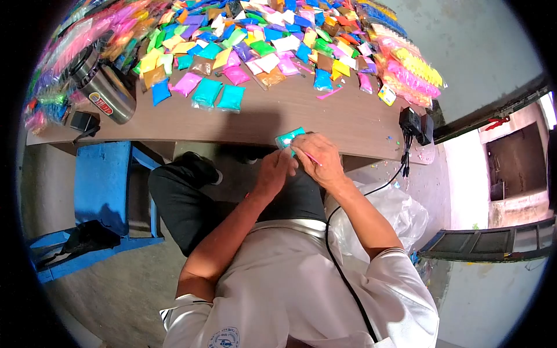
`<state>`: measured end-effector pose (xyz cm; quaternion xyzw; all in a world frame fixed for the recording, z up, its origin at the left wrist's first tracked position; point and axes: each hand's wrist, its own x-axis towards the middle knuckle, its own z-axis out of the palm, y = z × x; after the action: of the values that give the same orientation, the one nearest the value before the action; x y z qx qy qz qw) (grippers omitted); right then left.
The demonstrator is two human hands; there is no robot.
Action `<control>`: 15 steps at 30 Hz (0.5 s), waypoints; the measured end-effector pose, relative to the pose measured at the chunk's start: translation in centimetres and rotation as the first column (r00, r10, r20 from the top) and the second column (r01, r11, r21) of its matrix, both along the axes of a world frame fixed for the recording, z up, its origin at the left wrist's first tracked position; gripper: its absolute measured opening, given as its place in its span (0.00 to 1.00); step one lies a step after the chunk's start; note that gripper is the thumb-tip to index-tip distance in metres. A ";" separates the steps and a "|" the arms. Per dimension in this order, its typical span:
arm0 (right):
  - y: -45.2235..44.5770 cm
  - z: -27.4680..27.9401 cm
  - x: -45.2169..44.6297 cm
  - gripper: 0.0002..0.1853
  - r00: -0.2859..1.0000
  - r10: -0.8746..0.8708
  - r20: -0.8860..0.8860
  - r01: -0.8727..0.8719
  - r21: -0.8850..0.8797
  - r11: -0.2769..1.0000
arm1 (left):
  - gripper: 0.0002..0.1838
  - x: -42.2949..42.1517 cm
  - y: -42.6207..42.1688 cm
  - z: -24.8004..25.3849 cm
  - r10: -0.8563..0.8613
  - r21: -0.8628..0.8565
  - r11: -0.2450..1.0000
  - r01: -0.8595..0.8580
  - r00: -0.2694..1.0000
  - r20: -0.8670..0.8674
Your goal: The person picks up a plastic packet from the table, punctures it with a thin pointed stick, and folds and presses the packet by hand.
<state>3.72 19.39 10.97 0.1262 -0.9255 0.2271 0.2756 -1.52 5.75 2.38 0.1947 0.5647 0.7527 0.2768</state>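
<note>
A small teal packet [288,138] in clear film is held over my lap, just off the table's front edge. My left hand [275,173] is closed at the packet's lower edge, its fingertips partly hidden. Across from it my right hand [322,159] has its thumb and fingers pinched on the packet's right side. A thin pink stick [313,158] pokes out from the right hand's grip. Two similar teal packets, a larger one [206,93] and a smaller one [231,98], lie on the table ahead.
Many colourful packets [267,62] are heaped across the brown table [174,124]. A steel flask [104,87] stands left, and black adapters [416,124] sit at the right edge. A black cable [333,249] runs over my shirt. A blue chair [103,188] is on the left.
</note>
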 end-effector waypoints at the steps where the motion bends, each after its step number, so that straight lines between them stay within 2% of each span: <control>1: -0.1 -0.5 -0.3 0.05 0.998 -0.050 -0.040 0.050 -0.017 0.999 | 0.23 0.0 0.0 -0.1 -0.006 -0.023 1.000 0.006 1.000 0.001; 3: 0.0 -1.3 -1.0 0.04 0.992 -0.101 -0.079 0.098 -0.037 0.994 | 0.23 0.1 0.0 0.0 0.008 0.012 1.000 -0.008 1.000 -0.012; 5: 0.4 -1.8 -1.6 0.04 0.977 -0.210 0.022 0.210 -0.205 0.956 | 0.23 0.1 0.0 0.4 0.022 0.051 0.998 -0.021 0.999 -0.027; 7: 0.1 -0.8 -1.3 0.04 0.979 -0.200 0.034 0.202 -0.248 0.948 | 0.24 0.1 -0.1 0.3 0.000 -0.052 0.999 -0.002 0.999 -0.034; 9: 0.2 -0.6 -0.8 0.03 0.981 -0.189 0.052 0.196 -0.295 0.935 | 0.24 0.0 -0.2 0.0 0.006 -0.039 0.999 -0.008 0.999 -0.040; 11: 0.6 -0.6 -0.4 0.03 0.999 0.001 -0.041 -0.004 -0.078 0.997 | 0.24 0.0 -0.2 -0.2 0.015 -0.023 1.000 -0.016 0.999 -0.045; 15: -0.1 -0.5 -0.6 0.03 0.998 -0.027 -0.059 0.026 -0.014 1.000 | 0.25 0.0 0.1 -0.3 0.020 0.034 0.999 -0.019 1.000 -0.015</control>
<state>3.13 19.31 10.47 0.1187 -0.9171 0.2256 0.3065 -1.52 5.89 2.10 0.1996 0.5560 0.7632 0.2617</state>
